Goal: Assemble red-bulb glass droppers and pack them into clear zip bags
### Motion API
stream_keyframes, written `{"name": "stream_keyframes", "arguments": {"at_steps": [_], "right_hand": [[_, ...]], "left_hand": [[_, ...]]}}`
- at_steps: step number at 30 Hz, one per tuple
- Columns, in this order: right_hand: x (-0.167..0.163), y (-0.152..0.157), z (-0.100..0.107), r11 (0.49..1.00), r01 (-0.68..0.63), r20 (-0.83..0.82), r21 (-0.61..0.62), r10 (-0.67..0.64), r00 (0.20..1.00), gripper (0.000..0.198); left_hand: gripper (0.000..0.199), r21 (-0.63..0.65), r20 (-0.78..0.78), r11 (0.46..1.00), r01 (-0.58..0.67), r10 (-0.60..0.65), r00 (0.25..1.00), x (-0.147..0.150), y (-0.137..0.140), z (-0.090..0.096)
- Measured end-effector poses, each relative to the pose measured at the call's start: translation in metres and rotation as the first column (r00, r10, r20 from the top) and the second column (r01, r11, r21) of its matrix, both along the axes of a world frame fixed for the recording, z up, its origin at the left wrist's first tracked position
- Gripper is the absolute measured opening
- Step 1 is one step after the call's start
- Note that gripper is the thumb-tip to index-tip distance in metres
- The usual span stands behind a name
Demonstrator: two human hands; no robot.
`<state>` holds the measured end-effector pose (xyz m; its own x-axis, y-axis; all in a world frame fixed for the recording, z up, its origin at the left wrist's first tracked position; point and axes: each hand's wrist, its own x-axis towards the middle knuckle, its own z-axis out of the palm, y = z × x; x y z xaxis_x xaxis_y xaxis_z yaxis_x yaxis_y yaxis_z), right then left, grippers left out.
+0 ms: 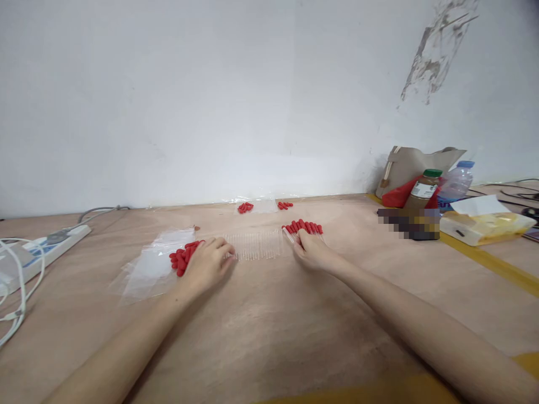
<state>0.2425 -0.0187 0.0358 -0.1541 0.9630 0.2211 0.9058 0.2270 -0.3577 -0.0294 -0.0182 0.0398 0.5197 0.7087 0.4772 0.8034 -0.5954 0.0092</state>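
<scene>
Toward the far edge of the worktop (261,336), the left hand (211,259) was curled beside clear tubes (259,246), the right hand (310,251) at red-capped tubes (309,226), neither grip discernible; red caps (181,259) were heaped leftward. Capping was seemingly under way; steady alignment was called for.

On the table (261,336), tubes (256,246) lie in a row between a heap of caps (181,261), left, and capped tubes (312,227), right, with bags (145,266) left of the heap, a power strip (76,238) farther left, two small cap piles (245,208) behind near the wall (210,101), and bottles (423,192) far right behind a tissue pack (480,227).
</scene>
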Motion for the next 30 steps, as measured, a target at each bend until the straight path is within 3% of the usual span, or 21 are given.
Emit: {"name": "stream_keyframes", "arguments": {"at_steps": [3,5,11,14,17,20,23,27,30], "right_hand": [[0.008,-0.016,-0.012,0.963,-0.23,-0.094,0.14,0.245,0.965,0.016],[0.009,-0.024,-0.019,0.932,-0.287,-0.108,0.222,0.316,0.943,0.021],[0.008,-0.031,-0.033,0.899,-0.32,0.087,0.298,0.308,0.947,0.027],[0.01,-0.03,-0.036,0.897,-0.306,0.098,0.318,0.29,0.952,0.027],[0.01,-0.029,-0.037,0.906,-0.272,0.064,0.324,0.266,0.962,0.028],[0.01,-0.028,-0.037,0.907,-0.269,0.052,0.322,0.267,0.962,0.026],[0.009,-0.03,-0.037,0.903,-0.249,0.069,0.351,0.241,0.968,0.024],[0.007,-0.031,-0.036,0.893,-0.204,0.071,0.401,0.192,0.979,0.023],[0.006,-0.031,-0.037,0.878,-0.228,0.025,0.421,0.24,0.97,0.019]], "left_hand": [[0.016,0.04,-0.169,0.996,-0.075,0.081,0.982,-0.022,0.016,0.004],[0.017,0.01,-0.234,0.996,-0.088,0.088,0.968,-0.029,0.02,0.003],[0.019,-0.002,-0.29,0.996,-0.084,0.08,0.954,-0.028,0.02,-0.003],[0.019,0.047,-0.252,0.997,-0.056,0.066,0.965,-0.027,0.022,-0.003],[0.018,0.065,-0.118,0.997,-0.032,0.039,0.992,-0.026,0.022,-0.001],[0.018,0.005,0.112,1.0,0.021,-0.022,0.993,-0.02,0.019,0.001],[0.019,-0.151,0.426,0.986,0.07,0.001,0.905,-0.005,0.008,-0.003],[0.022,-0.405,0.706,0.86,0.309,0.08,0.703,0.021,-0.012,-0.017],[0.02,-0.477,0.751,0.781,0.403,0.123,0.649,0.033,-0.021,-0.028]]}}
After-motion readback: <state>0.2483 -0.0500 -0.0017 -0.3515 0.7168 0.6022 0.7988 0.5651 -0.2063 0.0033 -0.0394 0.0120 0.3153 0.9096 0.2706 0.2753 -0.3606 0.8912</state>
